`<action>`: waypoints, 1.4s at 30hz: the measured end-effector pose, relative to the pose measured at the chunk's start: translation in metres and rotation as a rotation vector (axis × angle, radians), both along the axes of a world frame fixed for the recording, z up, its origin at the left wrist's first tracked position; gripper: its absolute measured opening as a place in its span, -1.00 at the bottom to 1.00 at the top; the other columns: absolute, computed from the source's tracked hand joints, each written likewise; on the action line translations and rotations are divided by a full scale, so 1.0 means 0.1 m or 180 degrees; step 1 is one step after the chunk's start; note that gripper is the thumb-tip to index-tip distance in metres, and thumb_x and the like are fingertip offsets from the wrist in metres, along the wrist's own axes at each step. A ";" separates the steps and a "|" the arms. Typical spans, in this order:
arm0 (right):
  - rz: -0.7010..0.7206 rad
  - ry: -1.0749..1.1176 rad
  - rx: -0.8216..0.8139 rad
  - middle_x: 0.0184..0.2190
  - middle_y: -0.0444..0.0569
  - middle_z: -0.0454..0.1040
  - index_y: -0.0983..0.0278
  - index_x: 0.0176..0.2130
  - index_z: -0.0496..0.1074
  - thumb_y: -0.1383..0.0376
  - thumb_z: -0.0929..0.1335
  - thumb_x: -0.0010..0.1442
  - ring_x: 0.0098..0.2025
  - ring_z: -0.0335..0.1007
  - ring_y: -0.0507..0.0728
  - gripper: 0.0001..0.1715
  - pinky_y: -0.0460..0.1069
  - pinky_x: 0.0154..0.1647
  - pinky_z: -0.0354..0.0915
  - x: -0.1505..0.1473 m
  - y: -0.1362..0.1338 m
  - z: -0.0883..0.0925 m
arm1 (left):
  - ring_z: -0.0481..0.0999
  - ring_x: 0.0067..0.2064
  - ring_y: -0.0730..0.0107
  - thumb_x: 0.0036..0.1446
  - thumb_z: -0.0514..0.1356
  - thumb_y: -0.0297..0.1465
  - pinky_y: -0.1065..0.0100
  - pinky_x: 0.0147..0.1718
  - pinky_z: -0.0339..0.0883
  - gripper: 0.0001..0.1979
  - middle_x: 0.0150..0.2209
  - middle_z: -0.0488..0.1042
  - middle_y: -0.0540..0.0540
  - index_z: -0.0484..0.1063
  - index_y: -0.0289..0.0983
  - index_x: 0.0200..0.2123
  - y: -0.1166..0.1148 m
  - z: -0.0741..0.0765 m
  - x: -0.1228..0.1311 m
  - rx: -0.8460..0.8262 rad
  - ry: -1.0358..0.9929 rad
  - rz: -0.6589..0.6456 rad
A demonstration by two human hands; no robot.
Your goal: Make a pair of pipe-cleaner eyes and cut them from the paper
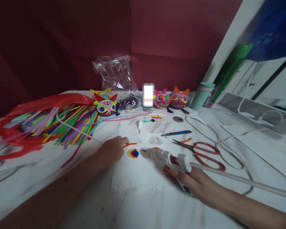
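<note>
My right hand [193,183] is wrapped round the grip of a white hot glue gun [163,156], whose nozzle points left at a small layered disc [132,153] of yellow, red and blue lying on the white table cover [138,197]. A clear glue stick [240,179] runs out of the gun's back to the right. My left hand [113,149] pinches one end of a short orange strip [130,145] just above the disc.
Red-handled scissors [202,152] and a blue tool [177,133] lie beyond the gun. A red bag of several coloured strips [50,124] fills the left. Painted round masks [106,106] [171,99], a teal cup [202,95], a crumpled clear bag [115,73] and white cables [228,149] stand farther back.
</note>
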State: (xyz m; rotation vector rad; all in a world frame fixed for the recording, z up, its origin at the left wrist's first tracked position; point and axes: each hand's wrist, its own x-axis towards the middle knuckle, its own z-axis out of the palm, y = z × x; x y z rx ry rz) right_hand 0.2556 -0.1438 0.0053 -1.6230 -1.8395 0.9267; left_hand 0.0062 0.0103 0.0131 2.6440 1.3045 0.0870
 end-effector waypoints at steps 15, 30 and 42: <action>-0.0058 0.0644 -0.0679 -0.49 -0.02 0.36 0.34 -0.38 0.32 0.03 0.13 0.19 -0.52 0.17 0.03 -0.54 -0.07 -0.55 0.14 -0.43 0.37 0.19 | 0.42 -0.39 0.35 0.04 0.02 -0.49 0.37 -0.46 0.12 -0.79 -0.42 0.45 -0.02 0.41 -0.20 -0.28 0.07 -0.06 -0.11 0.0073 -0.0082 -0.0013; -0.0083 0.0606 -0.0728 -0.48 -0.06 0.32 0.32 -0.36 0.31 0.00 0.15 0.18 -0.49 0.21 0.04 -0.55 -0.06 -0.49 0.17 -0.42 0.43 0.10 | 0.46 -0.36 0.31 0.07 0.00 -0.54 0.35 -0.44 0.14 -0.84 -0.40 0.46 -0.07 0.35 -0.23 -0.37 0.03 -0.04 -0.09 0.0259 0.0152 -0.0118; -0.0036 0.0324 -0.0690 -0.53 -0.07 0.28 0.27 -0.42 0.27 -0.06 0.12 0.16 -0.50 0.16 0.06 -0.51 -0.05 -0.50 0.15 -0.42 0.41 0.16 | 0.46 -0.35 0.29 0.07 0.01 -0.53 0.34 -0.44 0.16 -0.84 -0.39 0.47 -0.08 0.36 -0.24 -0.36 0.01 -0.03 -0.09 0.0213 0.0180 -0.0102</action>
